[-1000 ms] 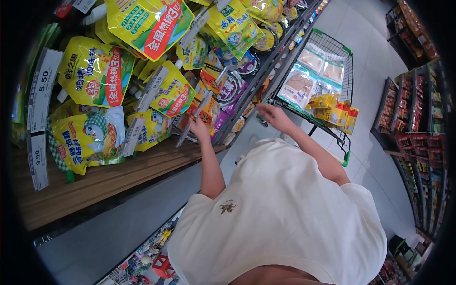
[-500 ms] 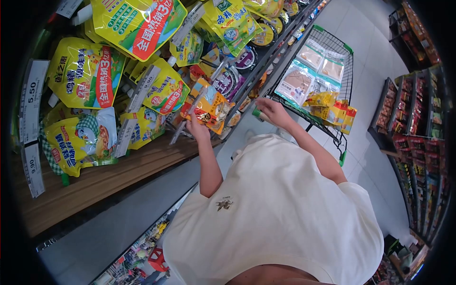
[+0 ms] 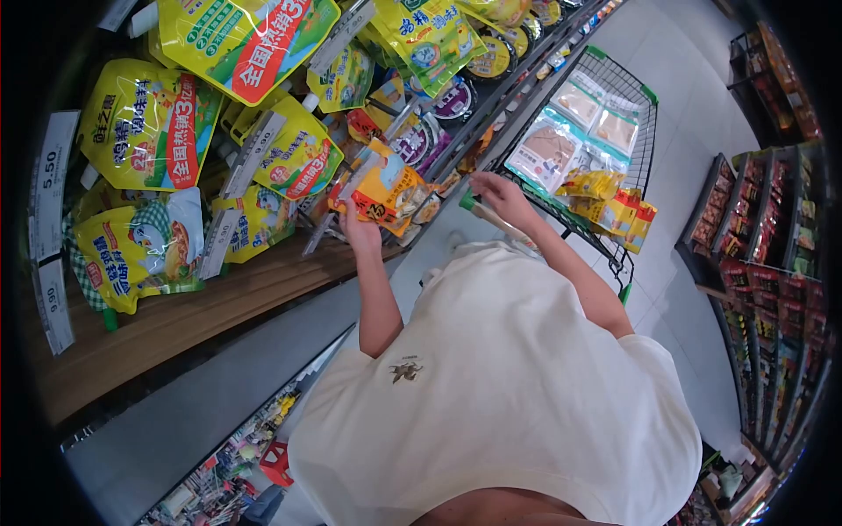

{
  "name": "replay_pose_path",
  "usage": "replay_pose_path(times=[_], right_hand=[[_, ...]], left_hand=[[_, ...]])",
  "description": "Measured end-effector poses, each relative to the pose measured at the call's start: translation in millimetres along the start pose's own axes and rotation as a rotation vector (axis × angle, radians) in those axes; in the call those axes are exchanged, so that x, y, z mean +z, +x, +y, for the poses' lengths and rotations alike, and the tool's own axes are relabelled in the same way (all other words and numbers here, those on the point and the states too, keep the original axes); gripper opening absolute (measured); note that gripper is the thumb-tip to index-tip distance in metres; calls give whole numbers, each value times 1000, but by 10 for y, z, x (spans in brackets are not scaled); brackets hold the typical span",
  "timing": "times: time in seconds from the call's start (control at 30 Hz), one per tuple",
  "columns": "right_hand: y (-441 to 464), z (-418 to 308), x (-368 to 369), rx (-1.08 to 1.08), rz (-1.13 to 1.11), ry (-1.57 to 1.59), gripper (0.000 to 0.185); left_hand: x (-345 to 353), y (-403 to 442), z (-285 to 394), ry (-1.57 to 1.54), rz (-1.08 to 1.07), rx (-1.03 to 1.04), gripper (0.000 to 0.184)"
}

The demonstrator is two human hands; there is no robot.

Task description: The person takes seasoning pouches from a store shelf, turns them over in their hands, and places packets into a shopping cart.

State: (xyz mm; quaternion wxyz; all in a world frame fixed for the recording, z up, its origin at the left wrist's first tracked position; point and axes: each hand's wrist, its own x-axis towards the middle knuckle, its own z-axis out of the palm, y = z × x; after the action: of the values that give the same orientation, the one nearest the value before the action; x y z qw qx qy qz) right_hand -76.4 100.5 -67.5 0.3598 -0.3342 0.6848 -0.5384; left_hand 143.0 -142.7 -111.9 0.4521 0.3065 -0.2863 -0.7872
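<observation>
My left hand (image 3: 360, 230) grips the lower edge of an orange and yellow packet (image 3: 386, 190), held in front of the shelf rack. Yellow seasoning pouches (image 3: 301, 154) hang to its left. Above the cart's handle (image 3: 493, 216), my right hand (image 3: 502, 196) has its fingers bent together; whether anything is between them is too small to tell. Inside the shopping cart (image 3: 650, 131) lie flat clear-and-white packs (image 3: 545, 151) and several yellow packets (image 3: 614, 212) at the near end.
A wooden shelf board (image 3: 175, 333) with price tags (image 3: 53, 186) runs along the left. Round tubs (image 3: 453, 100) stand farther along the rack. Across the tiled floor (image 3: 684, 70), shelves of red packets (image 3: 754, 219) line the right side.
The orange packet has come out from the rack in my left hand and now faces upward more fully. My right hand stays near the cart handle. The view has shifted slightly.
</observation>
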Motion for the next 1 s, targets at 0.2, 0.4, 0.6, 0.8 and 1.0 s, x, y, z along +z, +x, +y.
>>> replay_pose_path(times=[0.2,0.4,0.6,0.8,1.0], right_hand=[[-5,43,-31,9,1,33,32],[-13,65,-57,-2,11,28,32],[15,89,-82,-9,16,-1,35],[26,30,-120,54,2,163,48],[-82,-242,-238,63,-26,430,49]], left_hand=[[-12,-100,-79,7,54,-11,35],[192,-311,-102,93,123,-34,34],[631,-460,49,158,34,-87,32],[1150,-527,257,224,-173,-113,30],[1678,-590,530,185,-255,-110,34]])
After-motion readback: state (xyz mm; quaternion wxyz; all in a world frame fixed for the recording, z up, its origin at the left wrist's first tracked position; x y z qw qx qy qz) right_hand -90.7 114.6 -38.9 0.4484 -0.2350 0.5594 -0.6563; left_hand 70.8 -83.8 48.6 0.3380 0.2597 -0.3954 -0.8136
